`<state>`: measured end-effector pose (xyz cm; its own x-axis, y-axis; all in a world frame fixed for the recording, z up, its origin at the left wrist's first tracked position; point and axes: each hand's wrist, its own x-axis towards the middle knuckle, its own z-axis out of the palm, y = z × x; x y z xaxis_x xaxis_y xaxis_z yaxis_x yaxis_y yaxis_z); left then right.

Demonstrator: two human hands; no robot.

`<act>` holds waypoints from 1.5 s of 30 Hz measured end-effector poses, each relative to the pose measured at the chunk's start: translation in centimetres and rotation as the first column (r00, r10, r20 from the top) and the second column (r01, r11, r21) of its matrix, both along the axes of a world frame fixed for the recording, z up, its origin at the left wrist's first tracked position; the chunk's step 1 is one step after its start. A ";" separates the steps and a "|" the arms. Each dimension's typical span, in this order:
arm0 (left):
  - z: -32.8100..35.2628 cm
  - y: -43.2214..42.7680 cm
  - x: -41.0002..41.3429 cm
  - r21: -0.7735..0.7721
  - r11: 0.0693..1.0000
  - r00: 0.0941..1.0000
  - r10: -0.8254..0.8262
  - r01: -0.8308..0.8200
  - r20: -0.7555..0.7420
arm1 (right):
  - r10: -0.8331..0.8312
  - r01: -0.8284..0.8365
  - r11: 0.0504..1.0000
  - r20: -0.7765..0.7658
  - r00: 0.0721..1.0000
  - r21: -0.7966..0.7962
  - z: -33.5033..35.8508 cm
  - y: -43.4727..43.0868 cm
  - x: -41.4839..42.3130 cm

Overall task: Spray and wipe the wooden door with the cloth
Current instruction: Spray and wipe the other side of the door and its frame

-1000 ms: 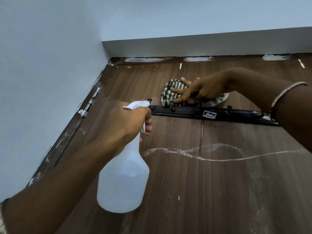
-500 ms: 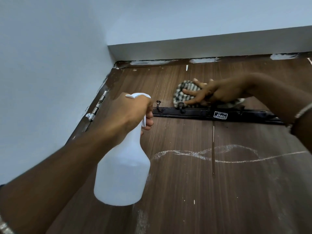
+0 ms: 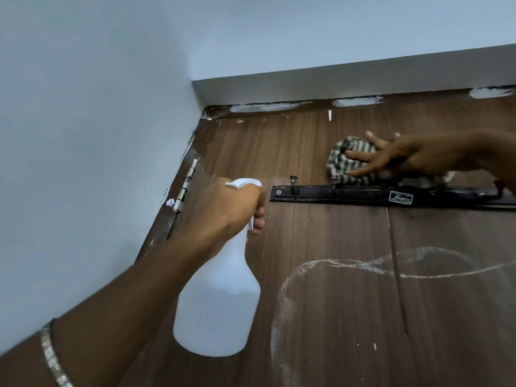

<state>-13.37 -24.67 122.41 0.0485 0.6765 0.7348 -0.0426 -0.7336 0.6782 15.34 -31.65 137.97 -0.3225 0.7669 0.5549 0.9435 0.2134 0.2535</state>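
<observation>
Left grip: fingers curled tight round the neck and trigger of the white spray bottle, held in front of the wooden door.
Right grip: fingers straight and spread, pressing the checked cloth flat.
Position: checked cloth against the door, touching the top of the black hook rail.
Marks: whitish looping streak below the rail.

Dim, even indoor light, soft shadows, wide-angle bending, slight blur throughout.
</observation>
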 end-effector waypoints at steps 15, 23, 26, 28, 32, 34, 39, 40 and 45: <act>-0.7 1.4 -4.5 0.059 0.998 1.000 0.024 -0.024 0.001 | -0.008 0.030 0.997 0.283 0.959 -0.073 -0.1 6.3 -14.6; -0.7 2.4 -8.4 0.045 0.999 1.000 0.012 -0.013 0.023 | 0.002 -0.002 1.000 0.072 0.997 0.003 2.1 4.7 -10.3; -0.8 3.3 -9.6 0.061 0.998 0.997 0.015 -0.020 0.074 | -0.016 0.001 0.993 0.127 0.992 0.120 2.7 6.4 -12.0; -0.6 3.9 -10.1 0.060 0.997 0.996 0.038 -0.043 0.080 | -0.088 0.055 0.965 0.120 0.989 0.257 2.9 8.1 -14.8; -1.2 4.5 -10.5 0.105 0.989 0.991 0.092 -0.103 0.099 | -0.228 0.171 0.908 0.108 0.968 0.383 2.4 12.3 -21.6; -1.7 4.8 -10.8 0.102 0.990 0.990 0.086 -0.098 0.115 | -0.210 0.169 0.908 0.067 0.975 0.383 1.0 14.4 -24.6; -2.4 5.4 -11.5 0.064 0.993 0.987 0.085 -0.094 0.137 | -0.057 0.113 0.826 -0.117 0.991 0.552 -5.7 17.6 -27.5; -2.5 5.5 -11.6 0.073 0.991 0.985 0.097 -0.108 0.141 | -0.011 0.110 0.782 -0.162 0.987 0.614 -7.5 18.0 -27.1; -2.4 6.5 -12.0 0.088 0.987 0.981 0.124 -0.138 0.148 | 0.072 0.173 0.630 -0.278 0.958 0.757 -16.2 18.5 -25.5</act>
